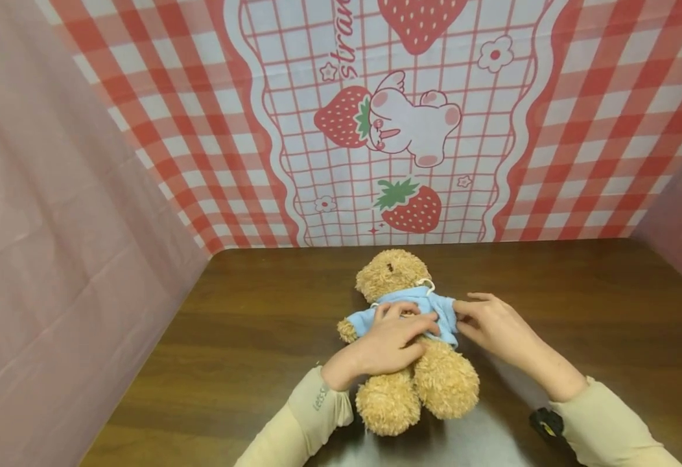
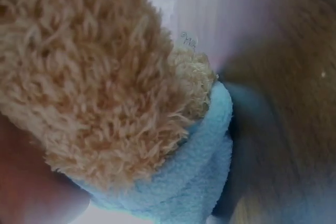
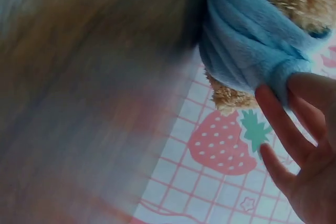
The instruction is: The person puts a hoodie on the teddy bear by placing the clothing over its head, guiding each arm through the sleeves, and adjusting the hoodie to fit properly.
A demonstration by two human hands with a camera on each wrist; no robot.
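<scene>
A tan teddy bear (image 1: 390, 275) in a light blue hoodie (image 1: 446, 305) lies on its back on the table, head toward the patterned cloth. My left hand (image 1: 390, 337) rests across the bear's belly with its fingers spread over the hoodie. With thumb and fingertips, my right hand (image 1: 498, 327) pinches the end of the hoodie's sleeve (image 3: 291, 74); the bear's arm on that side cannot be seen in the head view. Curly fur (image 2: 100, 77) and the blue hem (image 2: 178, 182) fill much of the left wrist view, where a blurred part of the left hand (image 2: 37, 182) shows.
The brown wooden table (image 1: 230, 337) stretches out on both sides of the bear. Behind it hangs a red checked cloth (image 1: 598, 130) with strawberries, and a pink curtain (image 1: 84, 227) hangs at the left. A black strap-like item (image 1: 546, 423) is by the right sleeve.
</scene>
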